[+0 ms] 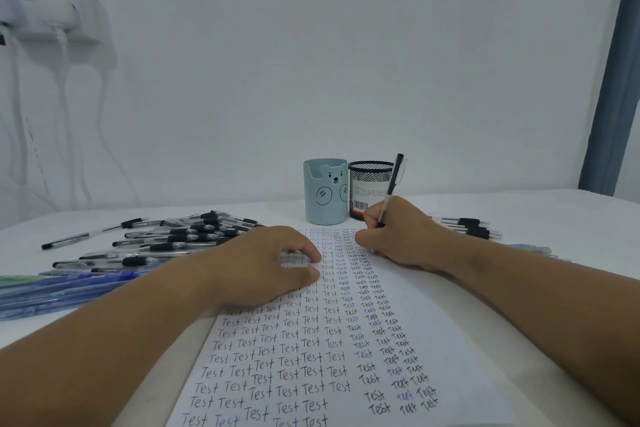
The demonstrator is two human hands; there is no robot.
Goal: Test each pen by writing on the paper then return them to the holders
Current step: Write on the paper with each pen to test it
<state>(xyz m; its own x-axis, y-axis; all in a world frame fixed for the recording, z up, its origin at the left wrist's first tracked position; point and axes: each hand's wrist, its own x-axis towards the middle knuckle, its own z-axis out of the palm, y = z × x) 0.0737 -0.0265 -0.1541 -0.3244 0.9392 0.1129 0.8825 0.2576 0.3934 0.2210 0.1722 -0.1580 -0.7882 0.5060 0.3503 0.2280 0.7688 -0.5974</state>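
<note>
Right hand [401, 232] grip tight around pen [393, 185].

Left hand [266, 262] loosely curled, right hand [398, 232] fisted in a grip

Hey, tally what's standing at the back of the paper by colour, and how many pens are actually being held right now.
Light blue bear holder: 1
Black mesh holder: 1
Black pen held in the right hand: 1
Pens held in the left hand: 0; it holds none and rests on the paper
Total: 3 things
</note>
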